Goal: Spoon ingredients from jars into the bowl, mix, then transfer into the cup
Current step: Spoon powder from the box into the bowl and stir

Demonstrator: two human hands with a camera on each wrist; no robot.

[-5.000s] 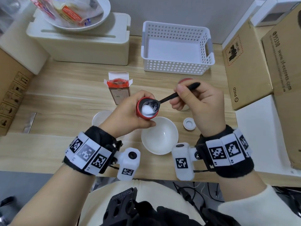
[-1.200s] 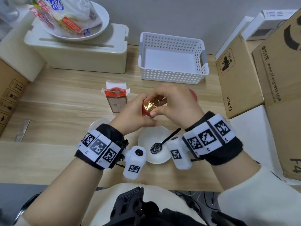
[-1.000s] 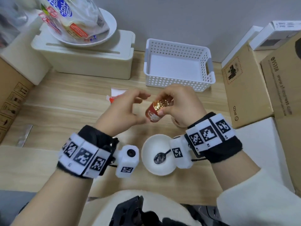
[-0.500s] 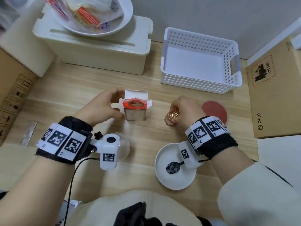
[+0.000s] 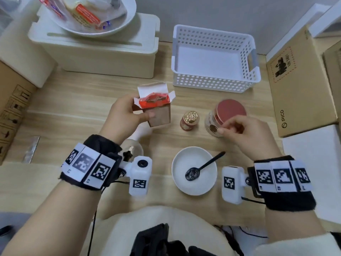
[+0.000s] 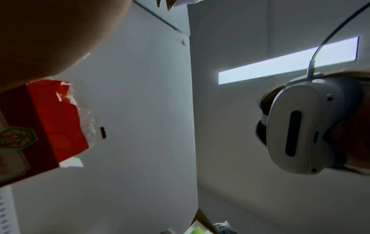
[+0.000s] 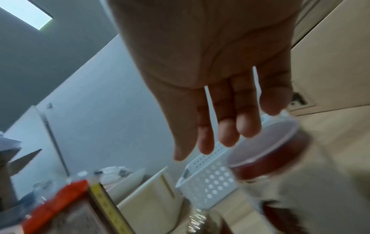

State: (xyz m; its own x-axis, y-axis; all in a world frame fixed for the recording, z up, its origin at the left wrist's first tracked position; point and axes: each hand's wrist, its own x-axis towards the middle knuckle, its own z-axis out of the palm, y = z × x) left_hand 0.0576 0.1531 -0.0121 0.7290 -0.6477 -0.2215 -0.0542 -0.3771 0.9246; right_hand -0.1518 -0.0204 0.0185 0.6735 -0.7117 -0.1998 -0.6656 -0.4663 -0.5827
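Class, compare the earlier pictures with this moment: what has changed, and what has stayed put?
The right hand let go of the gold-capped jar, now standing capped on the table. The left hand took hold of the open carton and lifted it. The spoon stays in the bowl.

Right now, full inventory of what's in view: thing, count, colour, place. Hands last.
carton: 1, brown with red open top, held above table centre
small jar: 1, red, gold cap, right of carton
large jar: 1, red lid, right of small jar
bowl: 1, white, near table edge
spoon: 1, black, in bowl
basket: 1, white, back right
storage box: 1, cream, back left
dish: 1, white, on storage box, holding packets
cardboard boxes: several, brown, both sides
left hand: grips carton
right hand: fingers loose, beside large jar, holds nothing
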